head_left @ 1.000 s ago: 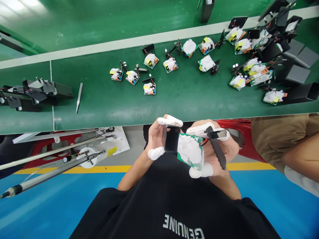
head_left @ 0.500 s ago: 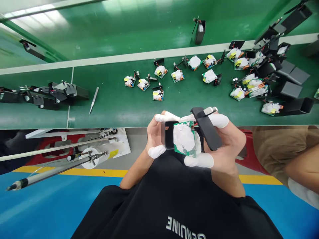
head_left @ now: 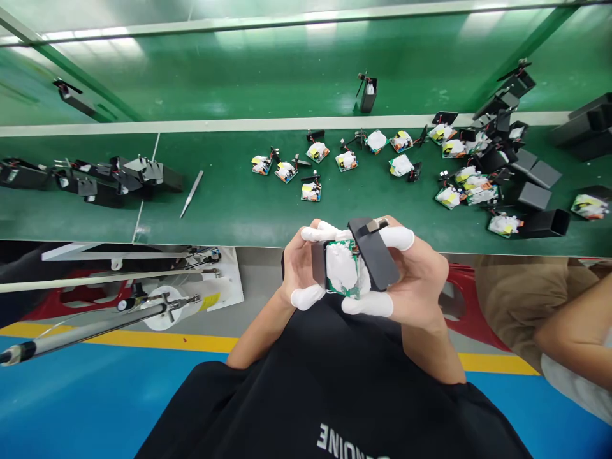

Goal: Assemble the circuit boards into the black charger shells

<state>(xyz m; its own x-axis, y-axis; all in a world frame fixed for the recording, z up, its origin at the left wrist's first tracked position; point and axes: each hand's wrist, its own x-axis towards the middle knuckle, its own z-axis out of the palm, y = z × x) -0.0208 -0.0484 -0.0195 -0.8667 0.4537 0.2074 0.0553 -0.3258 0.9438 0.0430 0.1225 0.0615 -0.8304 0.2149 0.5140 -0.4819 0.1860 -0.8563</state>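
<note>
In front of my chest my left hand [head_left: 299, 268] grips a black open-ended housing [head_left: 319, 264], with white finger covers on its fingertips. My right hand [head_left: 415, 274], also in finger covers, holds a green circuit board [head_left: 352, 292] coated with white paste [head_left: 341, 268]. The board's left edge sits at the mouth of the housing, seemingly just inside it. A black end cap [head_left: 375, 255] with metal prongs leans tilted against my right fingers, beside the board. Wires between cap and board are mostly hidden.
Several pasted circuit boards [head_left: 310, 191] lie on the green bench [head_left: 229, 217]. Black housings [head_left: 545, 223] crowd the right, and assembled units [head_left: 109, 182] the left, near a white-grey tool [head_left: 192, 194]. A metal rod [head_left: 95, 331] is at lower left; another person's arm [head_left: 574, 319] is at right.
The housing and the board have come together, the board's left edge now at the housing's mouth. My right hand moved left with the board and cap. The camera view shifted slightly.
</note>
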